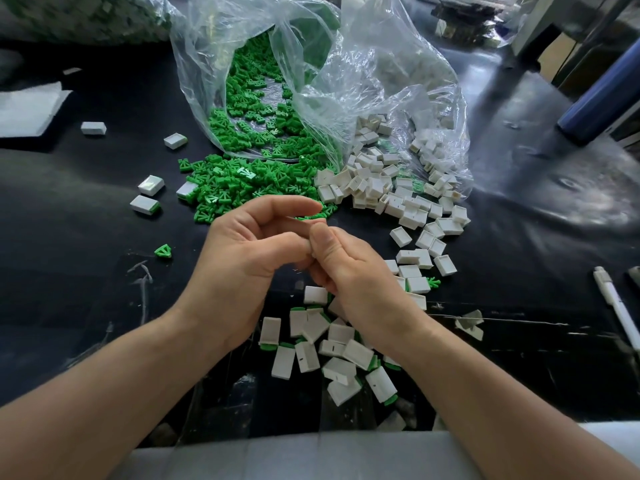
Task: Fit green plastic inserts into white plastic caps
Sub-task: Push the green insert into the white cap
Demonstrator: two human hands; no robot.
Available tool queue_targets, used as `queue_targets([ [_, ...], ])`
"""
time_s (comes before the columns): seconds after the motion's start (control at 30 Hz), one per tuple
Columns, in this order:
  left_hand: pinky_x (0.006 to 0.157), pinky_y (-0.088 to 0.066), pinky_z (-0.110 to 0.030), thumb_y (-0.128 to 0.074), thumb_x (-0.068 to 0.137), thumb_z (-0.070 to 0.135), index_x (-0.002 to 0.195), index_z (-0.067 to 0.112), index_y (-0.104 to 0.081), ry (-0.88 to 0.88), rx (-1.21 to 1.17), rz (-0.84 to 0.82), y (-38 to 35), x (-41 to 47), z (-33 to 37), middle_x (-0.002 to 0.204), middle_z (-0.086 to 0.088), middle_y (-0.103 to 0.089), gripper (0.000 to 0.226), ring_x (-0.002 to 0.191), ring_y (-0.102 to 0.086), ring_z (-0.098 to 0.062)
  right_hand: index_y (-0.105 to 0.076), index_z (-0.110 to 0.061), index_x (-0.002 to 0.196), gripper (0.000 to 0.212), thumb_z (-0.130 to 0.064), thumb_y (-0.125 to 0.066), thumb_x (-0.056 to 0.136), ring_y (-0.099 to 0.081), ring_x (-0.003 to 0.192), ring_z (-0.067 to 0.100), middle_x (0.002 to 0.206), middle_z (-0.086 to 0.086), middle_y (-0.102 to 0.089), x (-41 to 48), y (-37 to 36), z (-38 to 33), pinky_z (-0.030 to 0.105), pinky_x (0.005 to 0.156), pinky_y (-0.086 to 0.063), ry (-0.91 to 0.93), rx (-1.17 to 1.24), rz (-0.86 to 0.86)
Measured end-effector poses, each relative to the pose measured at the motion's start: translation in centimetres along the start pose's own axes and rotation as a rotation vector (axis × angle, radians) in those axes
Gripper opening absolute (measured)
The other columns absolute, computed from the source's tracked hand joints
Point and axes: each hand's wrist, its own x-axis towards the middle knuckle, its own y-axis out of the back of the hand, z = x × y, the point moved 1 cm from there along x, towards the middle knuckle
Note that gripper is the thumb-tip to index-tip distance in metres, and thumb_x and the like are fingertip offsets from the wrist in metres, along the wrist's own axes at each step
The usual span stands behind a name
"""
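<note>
Many green inserts (242, 181) spill at clear bag (311, 81) mouth | left hand (249, 251), below bag, fingers curled | right hand (353, 268) touching it, thumb pinched; held part hidden, cannot tell | white caps (398, 195) right of bag mouth | risk: skewed press could jam insert, or piece drops.

Small-parts assembly workshop: black worktop (86, 271), bulk bag (363, 81) of green inserts (256, 109), white caps (381, 181).
</note>
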Motion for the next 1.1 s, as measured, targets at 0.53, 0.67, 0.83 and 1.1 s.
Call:
queue_targets([
  [0.53, 0.049, -0.05, -0.016, -0.072, 0.052, 0.018, 0.085, 0.018, -0.068, 0.065, 0.258, -0.054, 0.4, -0.1, -0.1, 0.074, -0.002, -0.073, 0.033, 0.062, -0.066, -0.009, -0.06, -0.017, 0.074, 0.025, -0.034, -0.054, 0.091, -0.051, 0.062, 0.008, 0.064, -0.007, -0.055, 2.0, 7.0, 0.8, 0.023, 0.061, -0.041, 0.051, -0.412, 0.52],
  [0.67, 0.058, -0.052, -0.016, -0.073, 0.051, 0.028, 0.084, 0.02, -0.07, 0.092, 0.335, -0.126, 0.1, -0.4, -0.2, 0.082, -0.002, -0.074, 0.034, 0.069, -0.067, -0.008, -0.07, -0.019, 0.091, 0.02, -0.035, -0.057, 0.088, -0.058, 0.08, 0.016, 0.077, -0.005, -0.061, 2.4, 9.0, 1.6, 0.026, 0.073, -0.041, -0.067, -0.616, 0.565],
  [0.83, 0.055, -0.052, -0.015, -0.069, 0.075, 0.008, 0.084, 0.02, -0.068, 0.091, 0.348, 0.05, 0.8, 0.4, -0.2, 0.084, -0.004, -0.073, 0.015, 0.073, -0.068, -0.011, -0.069, -0.023, 0.097, 0.021, -0.037, -0.06, 0.084, -0.057, 0.099, 0.022, 0.101, 0.003, -0.067, 2.5, 8.6, 2.0, 0.034, 0.089, -0.046, -0.19, -0.825, 0.418],
  [1.1, 0.051, -0.049, -0.014, -0.066, 0.079, -0.002, 0.088, 0.024, -0.066, 0.041, 0.339, 0.138, 1.3, 0.9, -0.3, 0.078, 0.005, -0.073, 0.028, 0.069, -0.068, -0.006, -0.057, -0.019, 0.095, 0.014, -0.024, -0.065, 0.084, -0.059, 0.084, 0.014, 0.089, -0.004, -0.062, 2.3, 7.3, 1.4, 0.023, 0.081, -0.048, -0.02, -0.617, 0.405],
])
